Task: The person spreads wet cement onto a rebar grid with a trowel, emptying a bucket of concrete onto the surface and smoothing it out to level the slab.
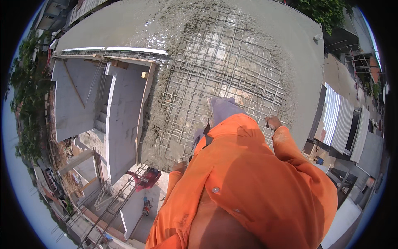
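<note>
The steel mesh [232, 70] is lying ahead of both hands, spreading forward and inward from the right hand [273, 122] and forward and slightly rightward from the left hand [180, 167]. Its longer run seems to be leading away from the person, with crossbars running from side to side, though the wide lens is bending these lines.

The right hand is the nearer one: it is hanging over or just beside the mesh's right margin, while the left hand is sitting lower, by the near left corner. Heights are not showing clearly, so contact with the bars cannot be told. The right hand's fingers are appearing curled, but whether they are closing around anything cannot be made out. The left hand is showing only partly beyond its sleeve [174, 179], so its grip cannot be told either.

Wet concrete [300, 58] is bordering the mesh to the right of the right hand and far ahead of it, and also lying forward of the left hand. A trouser leg [226, 107] is standing between the hands, farther forward than both. Beyond the left hand's outer side, a wooden board [144, 112] is edging the slab.
</note>
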Available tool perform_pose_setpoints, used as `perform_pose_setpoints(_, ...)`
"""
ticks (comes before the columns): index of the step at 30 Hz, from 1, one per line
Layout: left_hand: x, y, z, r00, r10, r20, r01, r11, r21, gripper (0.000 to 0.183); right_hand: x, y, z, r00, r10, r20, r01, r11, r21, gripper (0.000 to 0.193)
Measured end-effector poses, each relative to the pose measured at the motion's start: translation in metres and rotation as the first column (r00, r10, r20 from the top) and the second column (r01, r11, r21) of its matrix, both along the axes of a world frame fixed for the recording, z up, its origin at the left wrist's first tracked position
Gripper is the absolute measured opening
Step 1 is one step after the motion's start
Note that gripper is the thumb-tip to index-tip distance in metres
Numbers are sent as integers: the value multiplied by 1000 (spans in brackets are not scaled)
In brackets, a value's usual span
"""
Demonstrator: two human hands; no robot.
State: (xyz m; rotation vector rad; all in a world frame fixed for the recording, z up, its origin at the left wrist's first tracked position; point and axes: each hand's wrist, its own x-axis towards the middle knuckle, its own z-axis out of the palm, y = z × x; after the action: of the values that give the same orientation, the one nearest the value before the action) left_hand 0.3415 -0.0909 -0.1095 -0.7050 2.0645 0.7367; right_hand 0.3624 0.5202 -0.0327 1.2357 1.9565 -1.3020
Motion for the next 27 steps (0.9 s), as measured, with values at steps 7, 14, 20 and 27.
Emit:
perform_pose_setpoints(7, -42, 47, 54, 921, 389, -25, -384, 916, 117, 24, 5, 15, -5, 998, 27, 61, -23, 998, -61, 26)
perform_pose_setpoints(14, -110, 119, 113, 916, 377, -134, -381, 924, -4, 17, -83, 82, -32, 993, -69, -100, 58, 993, -107, 24)
perform_pose_setpoints(20, -156, 199, 111, 884, 458, -90, -462, 887, -17, 18, -164, 180, -36, 998, 59, -18, -60, 998, -14, 31)
perform_pose_setpoints(27, -224, 281, 119, 856, 480, -191, -506, 854, -121, 20, -243, 294, -20, 997, 6, 77, 0, 996, -87, 31)
